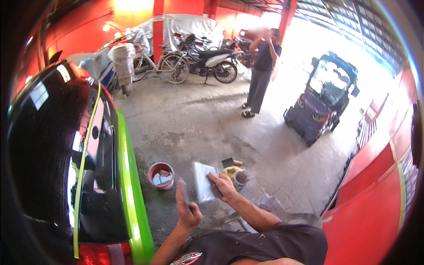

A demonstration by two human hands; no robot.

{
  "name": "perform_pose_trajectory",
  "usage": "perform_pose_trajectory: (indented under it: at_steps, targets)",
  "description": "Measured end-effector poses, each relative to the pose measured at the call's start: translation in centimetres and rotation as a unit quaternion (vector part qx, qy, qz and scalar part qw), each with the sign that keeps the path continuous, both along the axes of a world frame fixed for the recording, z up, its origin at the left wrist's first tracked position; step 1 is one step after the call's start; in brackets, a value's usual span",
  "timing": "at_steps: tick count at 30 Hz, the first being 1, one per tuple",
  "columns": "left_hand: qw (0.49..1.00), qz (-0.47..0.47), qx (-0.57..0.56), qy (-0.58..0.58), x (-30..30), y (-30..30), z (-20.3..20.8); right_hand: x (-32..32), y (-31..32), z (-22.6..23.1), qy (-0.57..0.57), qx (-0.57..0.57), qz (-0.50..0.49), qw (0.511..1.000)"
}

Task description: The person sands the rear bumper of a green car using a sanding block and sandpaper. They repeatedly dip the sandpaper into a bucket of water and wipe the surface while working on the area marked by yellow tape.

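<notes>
My right hand [226,187] grips a flat, pale silvery rectangular sheet [203,179], thumb on its face. I cannot make out whether it is a packet or a sheet of paper. Just left of it, my left hand [187,212] is closed around a thin dark grey flat piece [184,192], seen nearly edge-on. The two pieces are close together, above the floor. Beyond my left hand stands a reddish bucket [152,183] with liquid in it. Past my right hand sit a small tub [240,178], a yellowish cloth-like item [230,171] and a dark square pad [227,162].
A green car [128,172] with yellow tape [85,154] along its dark rear window fills the left. A red panel [360,210] lies to the right. Farther off are a person [263,57] standing, a dark three-wheeled vehicle [322,97], a motorcycle [216,59] and a white bicycle [172,66].
</notes>
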State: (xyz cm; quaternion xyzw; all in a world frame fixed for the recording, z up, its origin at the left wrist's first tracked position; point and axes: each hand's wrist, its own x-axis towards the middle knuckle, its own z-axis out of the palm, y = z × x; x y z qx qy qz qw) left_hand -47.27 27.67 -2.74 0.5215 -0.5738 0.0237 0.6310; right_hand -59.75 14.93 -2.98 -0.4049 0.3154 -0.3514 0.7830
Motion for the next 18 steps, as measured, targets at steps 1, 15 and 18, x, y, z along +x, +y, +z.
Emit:
perform_pose_trajectory:
  at_steps: [1,15,18]
  targets:
    - [0.994,0.011,-0.037,-0.100,-0.8,0.2,0.6,0.1,-0.4,-0.3,-0.044,0.092,-0.049,0.994]
    - [0.794,-0.101,0.153,0.580,9.1,0.4,-7.2,-2.2,-0.7,2.4,0.449,-0.343,0.051,0.823]
    - [0.451,-0.432,0.073,0.778,8.9,1.5,-13.6,0.1,3.5,1.0,0.187,-0.646,-0.067,0.737]
